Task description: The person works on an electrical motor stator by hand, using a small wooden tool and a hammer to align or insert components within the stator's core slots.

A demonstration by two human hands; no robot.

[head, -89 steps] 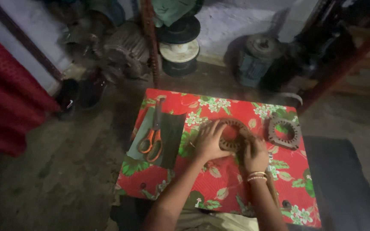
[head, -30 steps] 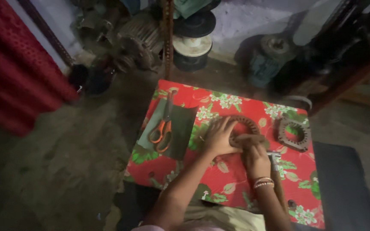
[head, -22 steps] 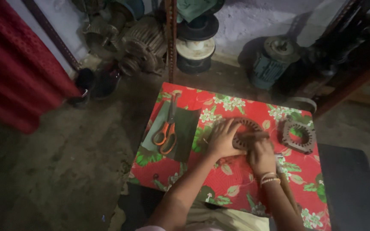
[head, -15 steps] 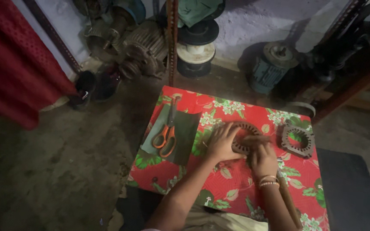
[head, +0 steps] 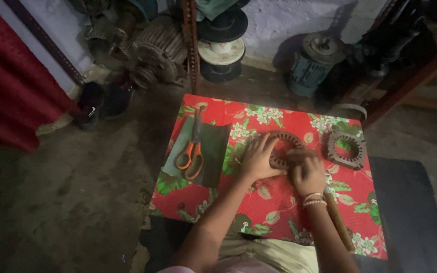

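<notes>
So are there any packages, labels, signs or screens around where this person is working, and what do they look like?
None that I can see.
The hands, left hand and right hand, rest on a brown toothed metal ring.
It lies on a red flowered cloth.
Orange-handled scissors lie to the left.
A second metal ring lies to the right.

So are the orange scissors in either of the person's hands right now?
No, the orange scissors lie on the dark sheet, apart from both hands.

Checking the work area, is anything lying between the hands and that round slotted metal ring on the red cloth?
Nothing visible does. The left hand and right hand already rest on the ring; the scissors lie off to the left.
</notes>
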